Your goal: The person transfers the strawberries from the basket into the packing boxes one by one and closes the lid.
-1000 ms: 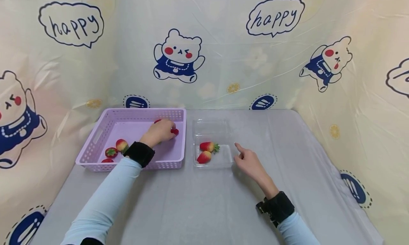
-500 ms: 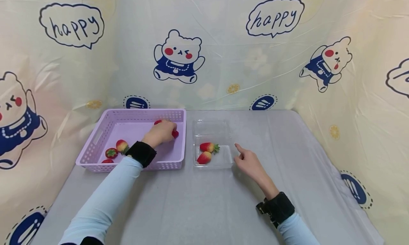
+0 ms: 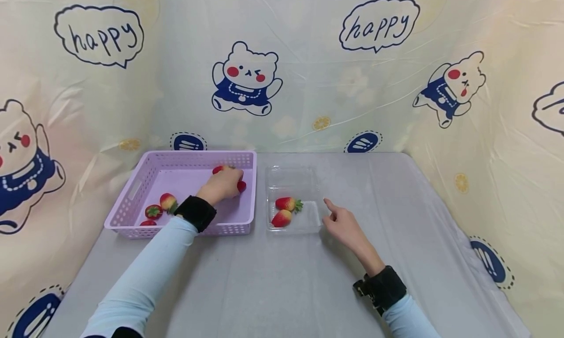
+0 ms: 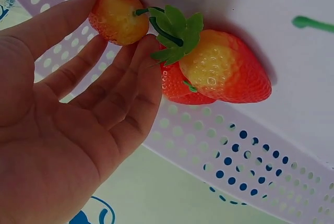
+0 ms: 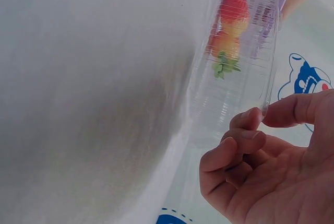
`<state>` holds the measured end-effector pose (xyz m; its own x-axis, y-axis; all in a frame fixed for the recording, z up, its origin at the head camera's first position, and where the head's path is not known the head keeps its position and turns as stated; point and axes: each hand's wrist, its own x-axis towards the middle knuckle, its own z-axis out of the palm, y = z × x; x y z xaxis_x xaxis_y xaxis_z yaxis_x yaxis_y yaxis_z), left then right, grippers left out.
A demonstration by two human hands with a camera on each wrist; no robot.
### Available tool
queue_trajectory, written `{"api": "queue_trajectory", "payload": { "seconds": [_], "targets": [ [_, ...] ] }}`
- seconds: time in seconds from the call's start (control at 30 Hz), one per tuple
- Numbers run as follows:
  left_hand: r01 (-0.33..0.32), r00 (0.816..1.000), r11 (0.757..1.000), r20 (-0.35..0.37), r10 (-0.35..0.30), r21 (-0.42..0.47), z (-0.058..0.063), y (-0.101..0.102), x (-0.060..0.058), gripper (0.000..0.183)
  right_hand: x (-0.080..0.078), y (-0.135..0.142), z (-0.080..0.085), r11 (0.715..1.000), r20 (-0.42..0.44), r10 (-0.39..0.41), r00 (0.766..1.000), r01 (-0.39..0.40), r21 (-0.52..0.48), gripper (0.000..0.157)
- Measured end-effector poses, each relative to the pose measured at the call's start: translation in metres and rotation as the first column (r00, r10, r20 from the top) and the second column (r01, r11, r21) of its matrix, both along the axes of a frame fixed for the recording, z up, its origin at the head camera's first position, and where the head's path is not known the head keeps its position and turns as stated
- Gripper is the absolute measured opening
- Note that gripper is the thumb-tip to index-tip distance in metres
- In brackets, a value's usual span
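Observation:
My left hand [image 3: 220, 186] reaches into the right side of the lilac basket [image 3: 180, 154]. In the left wrist view, its thumb and fingertips close around a small red-and-yellow strawberry [image 4: 120, 18]. Beside those fingers lie a larger strawberry [image 4: 229, 67] with a green leafy cap and, partly hidden behind it, another red strawberry [image 4: 182, 85]. My right hand [image 3: 345, 225] pinches the right edge of a clear plastic container [image 5: 245, 91] between thumb and index finger, the other fingers curled. Two strawberries [image 3: 282, 218] lie inside that container.
Several more strawberries [image 3: 167, 201] sit at the basket's front left, partly behind the left wrist strap [image 3: 196, 213]. Basket and container stand side by side on a grey cloth [image 3: 273, 279]. A printed curtain [image 3: 308, 73] rises behind the table.
My left hand and the strawberry at its fingertips have shifted very slightly toward me inside the basket. The right hand and the container have stayed put.

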<state>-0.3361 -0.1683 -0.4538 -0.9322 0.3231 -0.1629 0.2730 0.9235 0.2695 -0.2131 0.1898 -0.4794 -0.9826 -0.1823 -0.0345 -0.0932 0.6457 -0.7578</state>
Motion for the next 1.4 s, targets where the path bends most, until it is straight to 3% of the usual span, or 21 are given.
{"api": "queue_trajectory", "payload": {
  "seconds": [0.6,0.83,0.97,1.4],
  "targets": [
    [0.001,0.999,1.000,0.052,0.000,-0.022,0.008,0.000,0.004,0.032,0.000,-0.001,0.001,1.000,0.001,-0.009,1.000,0.009,0.013,0.061],
    [-0.022,0.998,0.999,0.053,0.020,0.032,0.014,0.000,0.006,0.038,0.000,-0.001,0.002,1.000,0.001,-0.005,1.000,0.005,0.019,0.061],
    [-0.032,0.999,0.997,0.043,0.030,0.066,0.014,0.000,0.009,0.042,0.000,-0.001,0.002,1.000,0.002,-0.003,1.000,0.003,0.024,0.061],
    [-0.004,1.000,0.994,-0.030,0.007,0.106,0.024,0.002,0.012,0.022,0.001,-0.002,0.001,1.000,-0.002,-0.005,1.000,0.005,0.018,0.061]
  ]
}}
